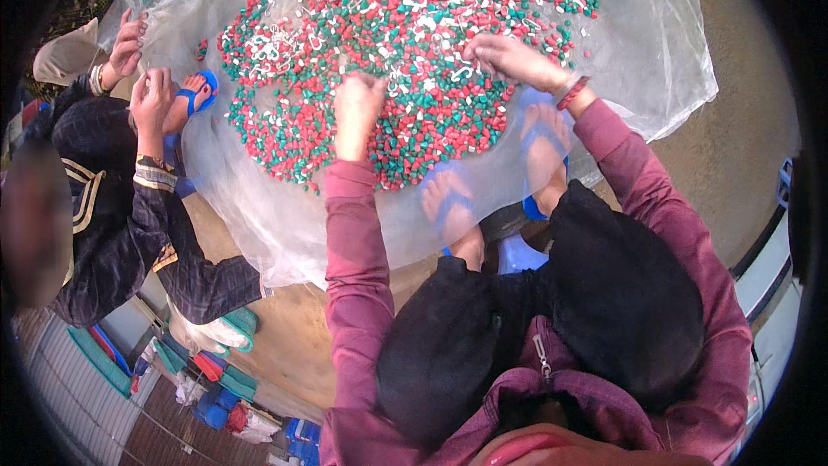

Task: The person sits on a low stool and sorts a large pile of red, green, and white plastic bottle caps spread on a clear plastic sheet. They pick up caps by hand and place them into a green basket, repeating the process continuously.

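A large heap of small red, green and white pieces (440,116) lies spread on a translucent plastic sheet (638,26). White hook-shaped pieces (280,47) are mixed among them, several bunched at the left. My left hand (360,102) is closed above the near middle of the heap, fingers curled in; whatever it holds is hidden. Over the right part of the heap, my right hand (513,60) has its fingers bent and drawn together, close to the pieces. Anything between those fingers is too small to make out.
My feet in blue sandals (453,203) are under the sheet's near edge. At the left a co-worker sits, both hands (142,78) raised beside the sheet. Bags and coloured cloths (220,380) lie at the lower left. Brown floor (742,103) borders the sheet on the right.
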Tool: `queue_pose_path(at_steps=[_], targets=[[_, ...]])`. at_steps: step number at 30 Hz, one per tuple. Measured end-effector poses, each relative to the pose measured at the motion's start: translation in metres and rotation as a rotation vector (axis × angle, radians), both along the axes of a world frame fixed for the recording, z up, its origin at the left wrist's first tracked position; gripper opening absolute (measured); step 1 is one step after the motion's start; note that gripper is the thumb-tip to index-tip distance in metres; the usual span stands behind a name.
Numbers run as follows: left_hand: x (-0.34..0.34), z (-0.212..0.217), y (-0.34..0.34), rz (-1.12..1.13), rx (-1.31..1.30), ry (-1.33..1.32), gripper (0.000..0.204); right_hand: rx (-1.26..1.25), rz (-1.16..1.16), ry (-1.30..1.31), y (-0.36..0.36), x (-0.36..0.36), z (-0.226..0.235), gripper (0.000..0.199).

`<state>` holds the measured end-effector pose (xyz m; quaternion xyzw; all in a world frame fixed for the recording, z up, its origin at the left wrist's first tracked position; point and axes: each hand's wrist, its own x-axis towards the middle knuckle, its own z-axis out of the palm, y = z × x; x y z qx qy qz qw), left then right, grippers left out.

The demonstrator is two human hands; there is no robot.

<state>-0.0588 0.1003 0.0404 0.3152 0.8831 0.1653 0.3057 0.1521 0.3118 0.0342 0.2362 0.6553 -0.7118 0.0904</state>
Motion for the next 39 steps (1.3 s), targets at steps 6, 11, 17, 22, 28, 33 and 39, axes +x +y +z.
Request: queue_pose_path(at_steps=[6,11,17,22,28,33,39], targets=[[0.033,-0.014,0.01,-0.093,-0.141,0.188,0.031,0.996,0.319,-0.068,-0.041,-0.011,-0.037,0.015],[0.02,0.014,-0.002,0.117,0.149,-0.003,0.019,0.553,-0.013,0.118,-0.034,-0.006,-0.006,0.022],[0.014,0.064,-0.038,0.436,0.877,-1.398,0.013,-1.085,-0.29,0.531,0.015,0.012,0.04,0.015],[0.015,0.059,-0.02,0.374,1.126,-1.591,0.021,-0.992,-0.193,0.647,0.046,0.018,0.05,0.023],[0.011,0.047,-0.002,0.532,1.044,-1.553,0.024,-0.754,-0.281,0.482,0.05,0.046,0.039,0.023],[0.002,0.015,0.008,0.318,0.567,-0.796,0.019,-0.51,-0.367,0.218,0.045,0.069,0.046,0.022],[0.016,-0.025,0.01,-0.305,0.208,0.268,0.026,0.541,-0.021,0.019,0.016,0.064,0.013,0.028]])
